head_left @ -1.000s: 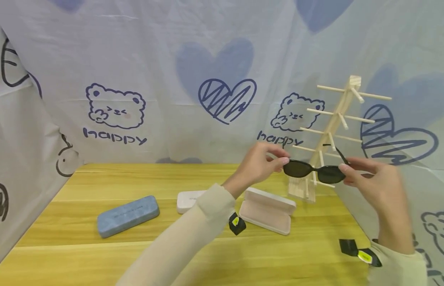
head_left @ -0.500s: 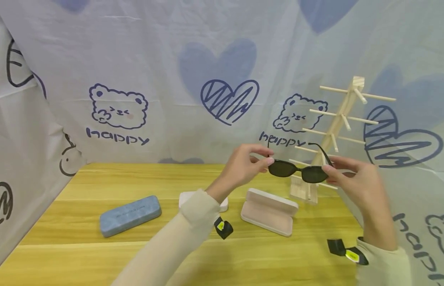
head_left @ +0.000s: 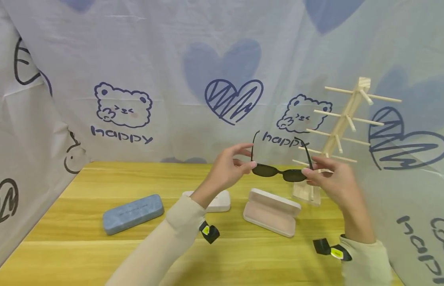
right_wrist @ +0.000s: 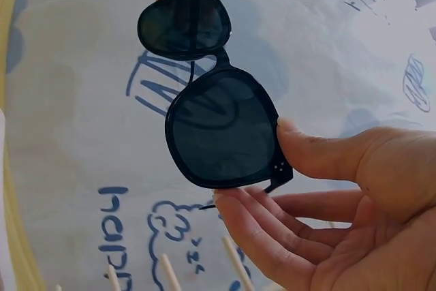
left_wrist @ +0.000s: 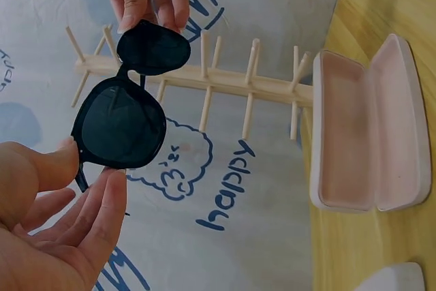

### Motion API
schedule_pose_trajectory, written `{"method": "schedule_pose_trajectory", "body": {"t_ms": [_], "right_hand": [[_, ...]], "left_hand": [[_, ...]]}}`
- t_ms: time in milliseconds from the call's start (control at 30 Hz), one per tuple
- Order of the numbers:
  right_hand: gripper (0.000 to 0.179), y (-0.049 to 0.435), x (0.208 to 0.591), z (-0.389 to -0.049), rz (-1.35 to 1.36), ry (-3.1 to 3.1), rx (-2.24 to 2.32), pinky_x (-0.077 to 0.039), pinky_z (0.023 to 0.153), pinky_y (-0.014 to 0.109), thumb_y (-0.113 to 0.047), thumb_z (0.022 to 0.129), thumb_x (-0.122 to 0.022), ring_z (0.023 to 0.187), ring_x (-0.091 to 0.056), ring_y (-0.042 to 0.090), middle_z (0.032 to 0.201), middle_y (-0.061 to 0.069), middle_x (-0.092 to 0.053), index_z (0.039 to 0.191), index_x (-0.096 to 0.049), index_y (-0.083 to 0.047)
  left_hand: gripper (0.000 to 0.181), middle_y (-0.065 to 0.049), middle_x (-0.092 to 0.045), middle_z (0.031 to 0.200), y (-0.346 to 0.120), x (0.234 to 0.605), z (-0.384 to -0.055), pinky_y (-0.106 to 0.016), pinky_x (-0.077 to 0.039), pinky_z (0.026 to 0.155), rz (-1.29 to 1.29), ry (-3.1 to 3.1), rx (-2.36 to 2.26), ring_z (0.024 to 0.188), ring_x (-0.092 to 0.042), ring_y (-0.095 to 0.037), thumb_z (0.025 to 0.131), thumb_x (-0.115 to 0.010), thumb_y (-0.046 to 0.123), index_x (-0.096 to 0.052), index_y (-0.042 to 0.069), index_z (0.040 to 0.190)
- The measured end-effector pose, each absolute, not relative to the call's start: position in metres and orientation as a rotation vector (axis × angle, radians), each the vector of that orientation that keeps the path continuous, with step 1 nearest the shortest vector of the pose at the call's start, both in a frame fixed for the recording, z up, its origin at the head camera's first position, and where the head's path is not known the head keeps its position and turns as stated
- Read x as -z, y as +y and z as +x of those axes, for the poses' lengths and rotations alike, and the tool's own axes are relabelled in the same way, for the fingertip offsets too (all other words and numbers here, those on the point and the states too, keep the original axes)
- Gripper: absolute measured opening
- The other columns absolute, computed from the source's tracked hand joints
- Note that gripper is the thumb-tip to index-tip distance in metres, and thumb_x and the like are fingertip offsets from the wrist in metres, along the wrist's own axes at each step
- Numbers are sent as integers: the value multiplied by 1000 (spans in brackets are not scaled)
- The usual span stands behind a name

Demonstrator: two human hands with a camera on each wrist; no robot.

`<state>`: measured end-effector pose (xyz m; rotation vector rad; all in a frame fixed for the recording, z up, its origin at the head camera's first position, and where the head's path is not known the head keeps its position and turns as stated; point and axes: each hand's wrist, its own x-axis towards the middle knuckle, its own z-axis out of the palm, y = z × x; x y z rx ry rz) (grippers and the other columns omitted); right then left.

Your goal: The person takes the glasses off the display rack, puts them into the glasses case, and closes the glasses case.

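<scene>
A pair of black sunglasses (head_left: 266,171) is held up above the table between both hands, its temples unfolded and pointing up and away. My left hand (head_left: 225,167) pinches the left end of the frame between thumb and fingers. At the other end, my right hand (head_left: 330,174) pinches the hinge corner the same way. Both dark lenses (left_wrist: 122,124) show in the left wrist view, and the right wrist view shows the near lens (right_wrist: 221,131) close to my right thumb. Below the sunglasses an open white case (head_left: 270,212) with a pale pink lining lies on the table.
A wooden display stand (head_left: 340,123) with several pegs rises at the back right, partly behind the right hand. A closed blue case (head_left: 133,213) lies left on the wooden table (head_left: 100,258). A white case (head_left: 220,201) sits partly behind the left forearm. A printed curtain (head_left: 171,79) hangs behind.
Both hands have carried the sunglasses leftward, away from in front of the display stand. The temples now show more fully. The cases and stand have shifted slightly right in view as the head camera turned.
</scene>
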<state>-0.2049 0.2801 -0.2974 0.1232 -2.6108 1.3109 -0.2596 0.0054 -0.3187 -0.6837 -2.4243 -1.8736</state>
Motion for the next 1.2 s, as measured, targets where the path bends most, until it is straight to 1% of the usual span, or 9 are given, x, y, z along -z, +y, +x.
{"method": "schedule_pose_trajectory", "body": {"t_ms": [100,233,467,700,800,933,1033,1100,1200], "right_hand": [[61,276,300,-208,121,-2620,-1349,-62,75,17,-13,99,-71,75,-70,-7,118,25,-62,149,-46,10],[62,270,302,-211,133,-2641,-1363,-62,77,17,-13,98,-71,75,-71,-6,119,25,-64,150,-45,9],[63,256,312,-217,148,-2665,-1433,-63,81,22,-13,98,-71,76,-72,-3,121,24,-65,150,-44,10],[61,241,329,-225,226,-2636,-1497,-65,79,30,-8,98,-70,81,-74,1,114,25,-64,149,-45,12],[60,233,334,-227,239,-2656,-1493,-65,81,31,-12,99,-70,82,-76,7,115,23,-65,150,-45,11],[62,224,340,-228,250,-2696,-1470,-65,81,30,-18,100,-70,85,-79,21,120,23,-66,151,-46,8],[63,216,344,-230,268,-2711,-1466,-64,79,27,-19,99,-71,86,-79,26,122,23,-66,151,-46,6],[63,212,347,-231,272,-2716,-1471,-64,78,26,-19,99,-72,87,-78,26,122,23,-66,151,-47,6],[62,207,352,-232,276,-2708,-1493,-64,78,28,-17,98,-72,87,-78,28,121,23,-67,150,-47,7]], "left_hand": [[58,-12,-65,137,0,324,-258,-31,-63,77,-669,-2429,1884,87,-75,-20,97,-72,12,-52,13,152],[59,-11,-65,137,-8,331,-257,-30,-63,78,-659,-2428,1879,89,-75,-20,97,-73,15,-52,11,152],[56,-5,-66,134,-23,345,-258,-29,-61,77,-607,-2438,1846,90,-75,-16,97,-74,18,-55,14,150],[54,-8,-68,132,-40,354,-260,-33,-64,81,-572,-2434,1827,89,-76,-19,97,-74,16,-57,12,148],[53,-8,-68,131,-49,357,-259,-34,-64,81,-549,-2447,1815,89,-76,-19,97,-74,16,-59,12,147],[53,-11,-67,132,-60,362,-257,-34,-64,82,-520,-2470,1800,90,-77,-20,96,-74,17,-59,11,146],[54,-11,-67,134,-68,364,-255,-34,-63,83,-496,-2484,1803,92,-77,-23,96,-75,17,-58,12,147],[54,-10,-66,135,-72,367,-254,-35,-63,82,-481,-2490,1806,94,-77,-24,96,-75,17,-58,12,147],[55,-10,-66,136,-78,370,-253,-37,-63,81,-472,-2498,1808,96,-76,-28,96,-74,17,-57,12,148]]}}
